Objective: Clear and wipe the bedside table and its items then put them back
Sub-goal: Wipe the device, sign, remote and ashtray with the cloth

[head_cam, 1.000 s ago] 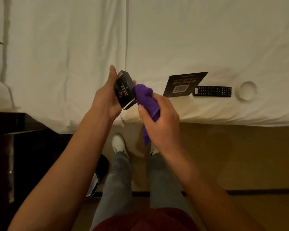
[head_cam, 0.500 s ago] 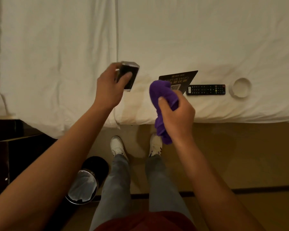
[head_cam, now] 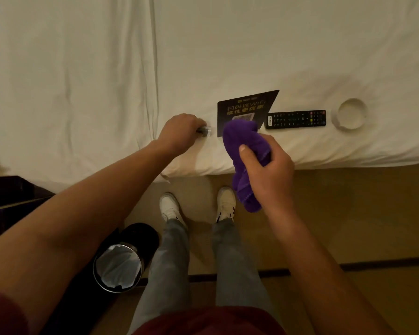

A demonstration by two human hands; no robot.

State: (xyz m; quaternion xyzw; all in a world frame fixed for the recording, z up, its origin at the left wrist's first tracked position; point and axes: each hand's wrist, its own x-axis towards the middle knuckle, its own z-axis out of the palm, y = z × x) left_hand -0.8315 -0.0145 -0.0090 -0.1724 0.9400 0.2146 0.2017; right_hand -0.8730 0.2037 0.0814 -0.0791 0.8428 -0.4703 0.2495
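Observation:
My left hand rests on the white bed near its edge, closed over a small black box; only the box's shiny end shows past my fingers. My right hand grips a bunched purple cloth just above the bed edge, to the right of the box. The cloth covers the lower corner of a black WiFi card that lies flat on the sheet. A black remote lies to the card's right, and a white round ashtray sits beyond it.
A dark bedside table shows at the left edge, beside the bed. A black bin with a clear liner stands on the tan floor by my left foot. My legs and white shoes are below the bed edge.
My left hand has lowered the black box from in front of me down onto the bed, left of the card. The right hand with the cloth has drawn apart from the box.

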